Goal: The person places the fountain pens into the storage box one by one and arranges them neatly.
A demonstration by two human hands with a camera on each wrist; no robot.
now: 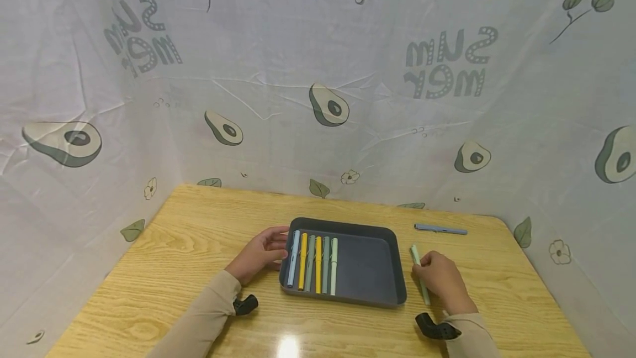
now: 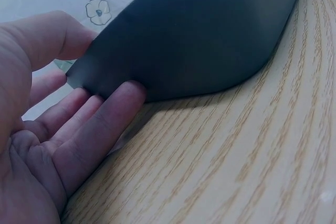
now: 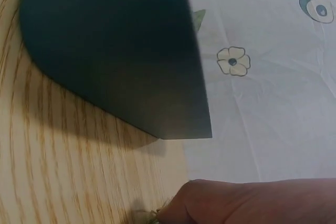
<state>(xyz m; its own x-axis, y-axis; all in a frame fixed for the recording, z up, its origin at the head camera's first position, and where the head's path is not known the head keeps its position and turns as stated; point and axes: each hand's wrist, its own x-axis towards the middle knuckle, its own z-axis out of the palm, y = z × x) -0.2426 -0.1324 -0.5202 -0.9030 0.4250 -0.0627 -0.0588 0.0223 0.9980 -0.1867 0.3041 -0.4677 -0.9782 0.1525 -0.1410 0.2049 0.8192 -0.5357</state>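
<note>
A dark grey tray [image 1: 370,269] stands on the wooden table. My left hand [image 1: 260,254] holds it by its left side, thumb at the rim and fingers against the outer wall [image 2: 184,40]. Capped pens lie side by side in the tray's left half: a light blue pen [image 1: 293,258], yellow pens [image 1: 318,264], grey-green pens [image 1: 310,264] and a pale green pen [image 1: 334,267]. Right of the tray, my right hand [image 1: 442,278] pinches another pale green pen [image 1: 415,254] between thumb and fingers. In the right wrist view most of this pen is hidden.
A blue pen [image 1: 440,229] lies crosswise on the table [image 1: 208,225] at the far right, beyond my right hand. A pale curtain [image 1: 278,164] printed with avocados hangs behind and on both sides. Both wrists carry black camera mounts [image 1: 437,327].
</note>
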